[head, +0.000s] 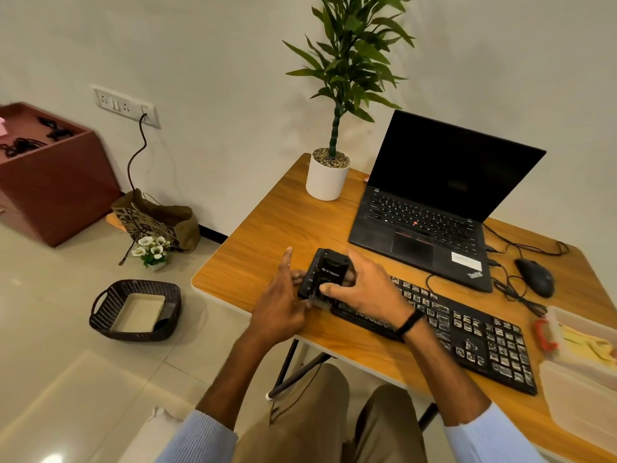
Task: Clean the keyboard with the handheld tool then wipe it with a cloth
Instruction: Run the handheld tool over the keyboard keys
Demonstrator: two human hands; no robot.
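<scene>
Head view: right hand, gripping the tool, partly hides the keyboard.

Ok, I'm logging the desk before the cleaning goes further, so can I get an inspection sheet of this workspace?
Surface: wooden table.
Job's things: black keyboard, pale specks on its keys; tool with a brush, at the keyboard's left end; yellow thing, maybe the cloth, in a tub at right.
Clutter: open laptop, screen dark; mouse; plant; second tub.
Hands: right hand grips the tool; left hand touches its left side, grip unclear.
Cables: loose cables between laptop and mouse; cord from the socket down to the floor.
Surroundings: basket, bag, flowers and cabinet on the floor.
</scene>
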